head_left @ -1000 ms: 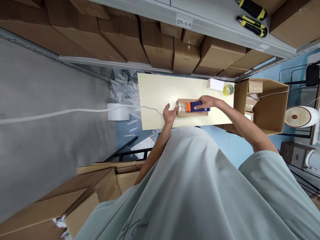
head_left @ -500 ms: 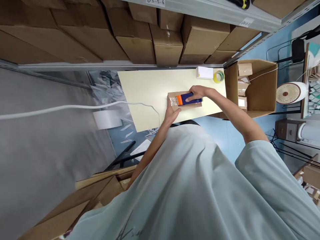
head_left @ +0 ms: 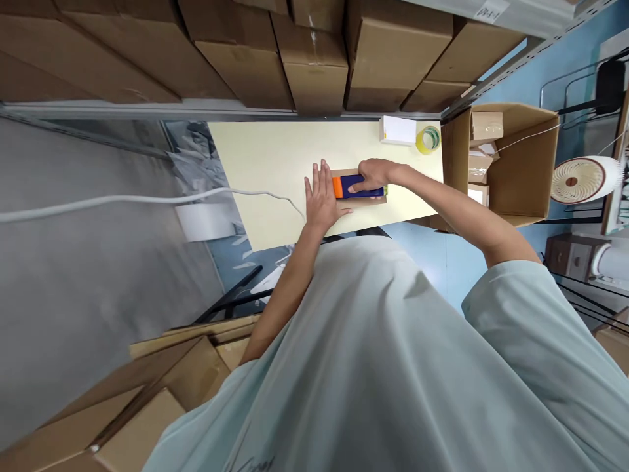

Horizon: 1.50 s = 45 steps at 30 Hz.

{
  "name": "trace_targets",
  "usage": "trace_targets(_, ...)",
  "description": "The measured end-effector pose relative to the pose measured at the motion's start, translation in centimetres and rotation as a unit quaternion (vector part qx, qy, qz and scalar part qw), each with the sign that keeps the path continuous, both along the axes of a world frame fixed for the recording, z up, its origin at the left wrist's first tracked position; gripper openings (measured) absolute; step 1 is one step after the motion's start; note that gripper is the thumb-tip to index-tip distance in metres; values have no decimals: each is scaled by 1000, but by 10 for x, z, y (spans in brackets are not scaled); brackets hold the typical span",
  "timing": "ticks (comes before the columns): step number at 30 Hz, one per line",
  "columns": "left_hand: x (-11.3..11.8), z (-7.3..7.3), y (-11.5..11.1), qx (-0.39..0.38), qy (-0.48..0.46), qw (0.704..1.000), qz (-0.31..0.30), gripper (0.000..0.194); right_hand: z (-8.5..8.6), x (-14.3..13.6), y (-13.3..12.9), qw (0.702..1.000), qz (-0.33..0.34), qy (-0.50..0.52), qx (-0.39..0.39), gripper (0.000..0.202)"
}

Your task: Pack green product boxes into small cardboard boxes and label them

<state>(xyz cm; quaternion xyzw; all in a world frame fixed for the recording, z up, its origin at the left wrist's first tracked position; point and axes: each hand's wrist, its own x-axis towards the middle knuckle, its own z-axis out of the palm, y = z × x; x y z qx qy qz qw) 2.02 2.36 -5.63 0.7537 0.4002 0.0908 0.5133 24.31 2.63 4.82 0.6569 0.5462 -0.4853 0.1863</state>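
Observation:
A small brown cardboard box point(head_left: 362, 202) lies on the pale yellow tabletop point(head_left: 275, 154), partly covered by my hands. My right hand point(head_left: 377, 176) grips a dark blue and orange tape dispenser point(head_left: 351, 185) that rests along the top of the box. Flat against the left end of the box, my left hand point(head_left: 322, 200) has its fingers stretched out and spread. It hides that end of the box. Behind, a white box point(head_left: 397, 130) and a roll of yellow-green tape point(head_left: 428, 139) stand on the table.
A large open carton point(head_left: 528, 164) with several small boxes stands right of the table. Above the far edge runs a shelf of cardboard boxes point(head_left: 314, 72). A white cable point(head_left: 196, 195) crosses from the left. Flattened cardboard point(head_left: 167, 380) lies at lower left; a white fan point(head_left: 584, 179) stands right.
My left hand has gone from holding the box's left end with curled fingers to lying flat with fingers spread. The dispenser stays in my right hand on the box. The view has shifted slightly.

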Motion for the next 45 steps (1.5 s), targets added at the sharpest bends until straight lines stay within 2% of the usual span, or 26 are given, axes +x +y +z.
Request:
trace_targets(5, 3, 2, 0, 20, 42, 999, 4, 140, -23, 9, 5, 997, 40, 37, 47, 68)
trace_targets(8, 7, 10, 0, 28, 75, 997, 4, 138, -34, 32, 2, 994, 47, 73, 67, 71)
trace_targets(11, 13, 18, 1, 27, 112, 993, 3, 145, -34, 77, -13, 995, 30, 82, 44, 70)
trace_targets(17, 24, 27, 2, 26, 178, 984, -5, 152, -19, 189, -65, 993, -27, 110, -23, 64)
trace_targets(19, 26, 27, 2, 30, 201, 979, -12, 155, -20, 212, -76, 990, -47, 128, -43, 64)
trace_targets(22, 28, 26, 3, 43, 232, 972, -21, 160, -31, 226, -83, 986, -49, 156, -37, 63)
trace_targets(26, 31, 27, 3, 55, 259, 964, -31, 163, -45, 219, -79, 992, -9, 125, -5, 60)
trace_targets(30, 35, 30, 1, 51, 254, 966, -18, 163, -45, 199, -77, 998, 2, 67, 5, 53)
trace_targets(34, 33, 28, 0, 61, 255, 965, -21, 161, -38, 171, -80, 999, -15, 32, 20, 46)
trace_targets(38, 27, 21, 2, 81, 277, 955, -60, 158, -31, 133, -89, 998, -8, -45, 53, 41)
trace_targets(42, 22, 14, 2, 101, 276, 953, -78, 153, -40, 96, -98, 992, -16, -89, 93, 39)
trace_targets(45, 19, 11, 2, 114, 263, 955, -78, 153, -51, 81, -108, 985, -42, -116, 121, 45)
